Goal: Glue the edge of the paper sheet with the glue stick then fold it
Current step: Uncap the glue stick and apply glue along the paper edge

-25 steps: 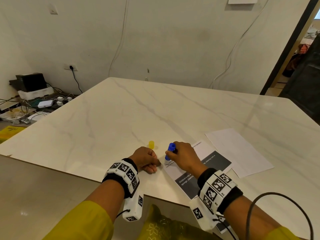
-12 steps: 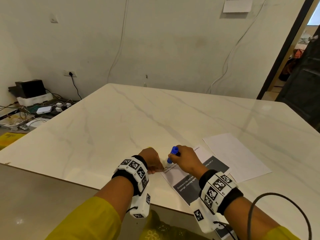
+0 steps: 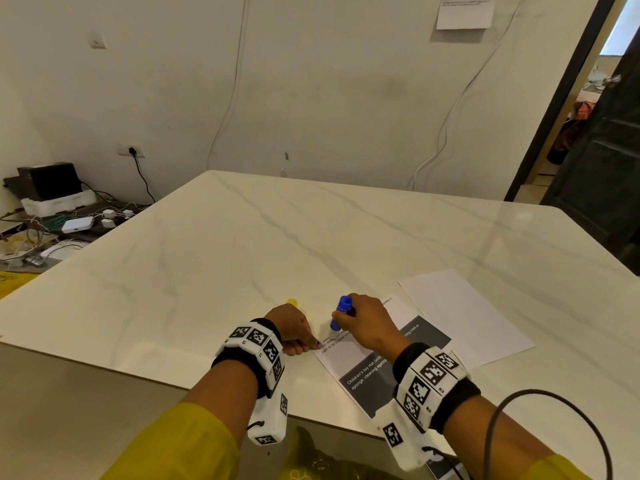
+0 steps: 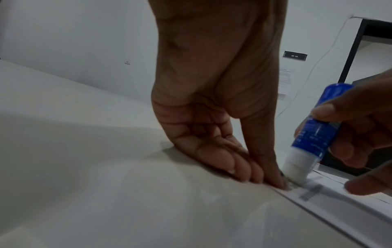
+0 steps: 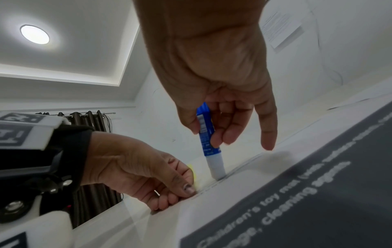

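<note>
Glue stick (image 3: 338, 317) stands on the paper sheet's (image 3: 381, 355) left edge; cap (image 3: 291, 301), seemingly, behind the left hand (image 3: 290, 327); second sheet (image 3: 464, 317) right.

Yellow sleeves (image 3: 180, 445), black wristbands (image 3: 242, 362) carrying white camera blocks (image 3: 426, 382) (checkered markers), a black cable (image 3: 540, 403).

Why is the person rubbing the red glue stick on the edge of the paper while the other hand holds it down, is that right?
Nearly right, but the glue stick is blue, not red; the right wrist view shows it plainly. The right hand does rub its white tip along the edge of the paper, while the left hand presses that edge down.
</note>
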Demonstrator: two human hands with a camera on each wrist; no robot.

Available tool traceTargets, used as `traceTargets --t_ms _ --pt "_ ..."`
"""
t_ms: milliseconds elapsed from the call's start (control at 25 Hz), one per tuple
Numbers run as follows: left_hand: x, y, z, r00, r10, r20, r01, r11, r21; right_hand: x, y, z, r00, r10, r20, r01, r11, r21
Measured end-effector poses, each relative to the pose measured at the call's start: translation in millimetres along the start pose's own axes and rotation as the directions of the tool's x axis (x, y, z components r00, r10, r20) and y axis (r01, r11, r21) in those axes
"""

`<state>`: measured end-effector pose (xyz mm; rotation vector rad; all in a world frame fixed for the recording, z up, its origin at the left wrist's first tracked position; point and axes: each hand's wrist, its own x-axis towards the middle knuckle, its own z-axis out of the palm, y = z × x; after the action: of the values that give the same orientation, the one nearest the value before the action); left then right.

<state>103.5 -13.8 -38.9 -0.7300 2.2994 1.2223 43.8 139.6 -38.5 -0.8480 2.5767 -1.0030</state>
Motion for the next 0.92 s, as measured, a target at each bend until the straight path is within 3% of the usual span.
traceTargets --t_ms 240,520,920 --pt "-2 3 -2 0.998 -0.018 0.066 0.021 0.999 -0.049 13 20 -20 0.991 0.096 -0.088 -0.094 0.995 0.031" --pt "7 4 4 0.998 -0.062 -0.014 0.062 0.998 0.007 10 20 -15 0.998 0.051 -0.025 -0.051 0.998 0.027" --pt "6 2 3 0.999 -0.047 0.000 0.047 0.998 -0.035 38 56 -50 0.967 0.195 -0.163 -0.185 0.980 0.079"
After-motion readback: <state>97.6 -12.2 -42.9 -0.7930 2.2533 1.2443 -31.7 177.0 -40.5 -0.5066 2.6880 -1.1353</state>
